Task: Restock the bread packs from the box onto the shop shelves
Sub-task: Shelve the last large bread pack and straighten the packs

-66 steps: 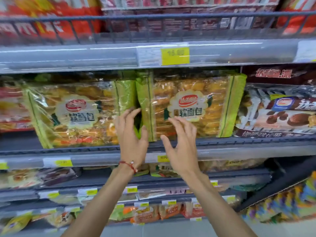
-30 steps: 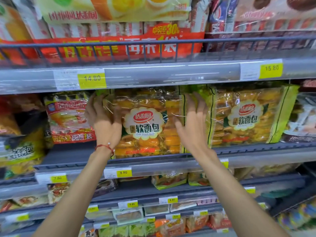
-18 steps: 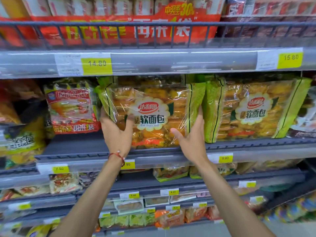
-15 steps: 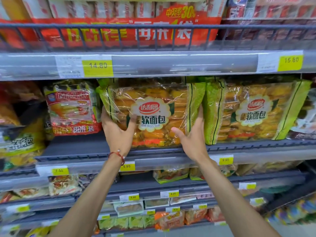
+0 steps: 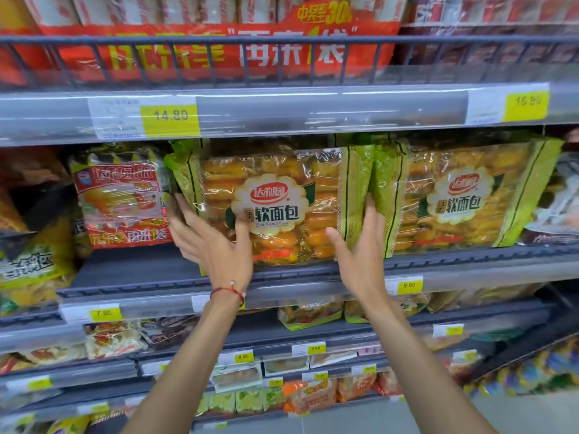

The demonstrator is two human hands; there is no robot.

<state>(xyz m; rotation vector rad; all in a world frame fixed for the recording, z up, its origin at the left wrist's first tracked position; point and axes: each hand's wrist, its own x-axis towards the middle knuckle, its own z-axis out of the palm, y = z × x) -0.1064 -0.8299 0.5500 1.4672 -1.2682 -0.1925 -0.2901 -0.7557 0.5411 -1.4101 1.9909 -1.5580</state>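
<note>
A clear, green-edged bread pack [image 5: 282, 170] full of golden buns stands upright on the middle shelf [image 5: 141, 274]. My left hand [image 5: 213, 245] clasps its lower left corner, thumb on the front and fingers spread behind the left edge. My right hand [image 5: 360, 252] clasps its lower right side, thumb on the front and fingers slipped between it and a second identical bread pack [image 5: 466, 198] touching it on the right. The box is not in view.
A red bread pack [image 5: 119, 202] stands left of my left hand, with a bare strip of shelf below it. The upper shelf's rail [image 5: 313, 108] with yellow price tags hangs just above. Lower shelves hold several small packs. More packs sit at far left and far right.
My hands slid from the pack's upper sides down to its lower corners. The pack now stands straighter against the right-hand pack, and my left fingers have spread wider.
</note>
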